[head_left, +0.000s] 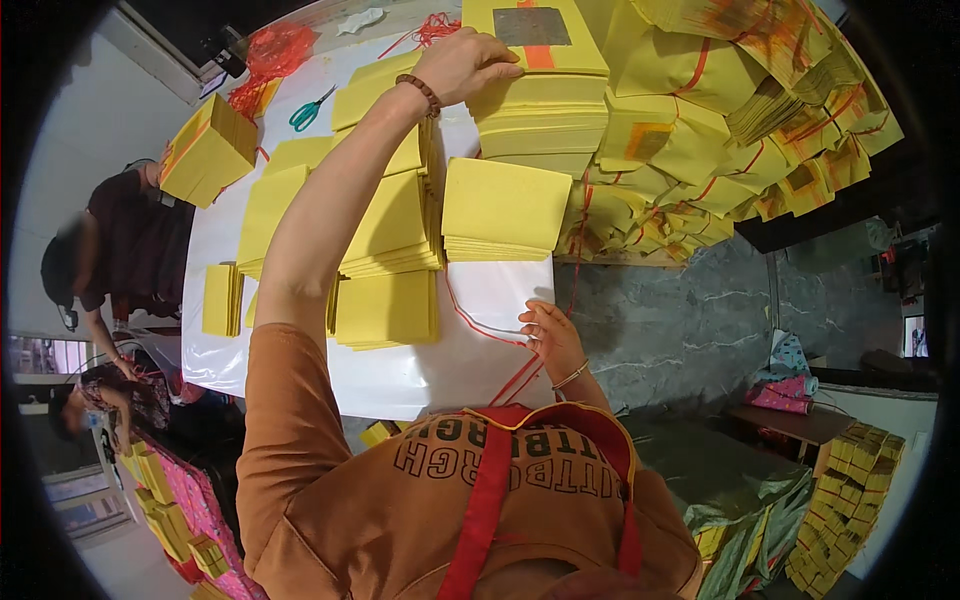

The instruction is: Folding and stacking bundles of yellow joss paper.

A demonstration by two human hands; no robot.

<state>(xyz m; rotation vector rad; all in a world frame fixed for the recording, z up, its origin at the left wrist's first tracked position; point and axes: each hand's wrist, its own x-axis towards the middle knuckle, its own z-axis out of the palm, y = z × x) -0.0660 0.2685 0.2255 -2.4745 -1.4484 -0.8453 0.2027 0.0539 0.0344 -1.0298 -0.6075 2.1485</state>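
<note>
My left hand (465,68) reaches forward to a tall stack of yellow paper (540,110), its fingers bent over the near left edge of the top bundle. A dark grey square on an orange-red strip marks the top of that stack. Lower down, past the table's near right corner, my right hand (552,338) is closed in a pinch on red string (487,327). The string runs from the paper stacks over the white table towards my body. Between my hands lies a smaller yellow paper stack (505,205). Other stacks (385,215) sit under and beside my left forearm.
Green-handled scissors (308,112) and a red plastic bag (278,52) lie on the white table (480,375). Tied yellow bundles (680,130) are piled at the right. Two other people (125,230) are at the left. Grey floor (680,320) shows beyond the table's right edge.
</note>
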